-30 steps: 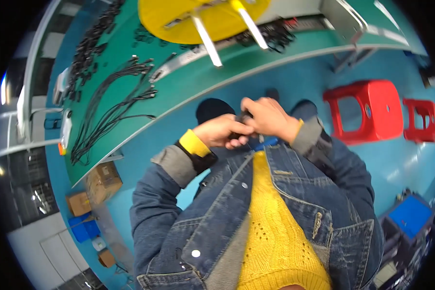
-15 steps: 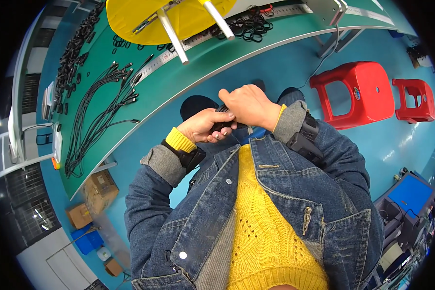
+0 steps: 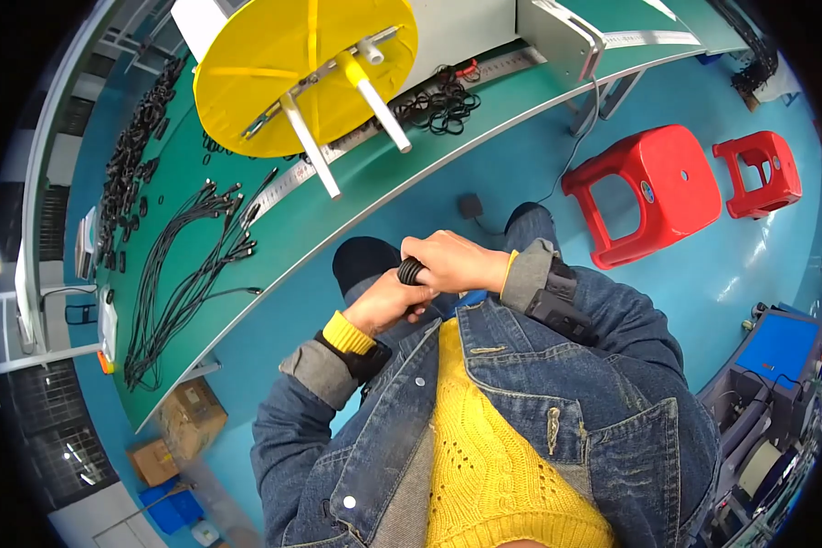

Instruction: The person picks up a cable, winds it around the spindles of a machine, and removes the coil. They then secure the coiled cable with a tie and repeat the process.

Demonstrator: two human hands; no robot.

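Note:
A small coil of black cable [image 3: 411, 270] is held between my two hands, over my lap and off the table's edge. My left hand [image 3: 383, 302] is closed at the lower side of the coil, its fingertips bent under and partly hidden. From the other side my right hand [image 3: 455, 261] grips the coil, with its fingers curled round and the loops showing at its knuckles. The two hands touch each other. Whatever lies inside the palms is hidden.
On the green table [image 3: 292, 239] lie a bundle of black cables [image 3: 169, 274], a pile of coiled cables [image 3: 130, 160] and black rings [image 3: 443, 105] by a steel ruler [image 3: 511, 64]. A yellow disc with metal rods [image 3: 247, 100] overhangs the edge. Red stools [image 3: 680, 183] stand right.
The view has shifted, so more of the yellow disc shows. My left hand has turned and closed further, and the coil's stacked loops now show between the hands.

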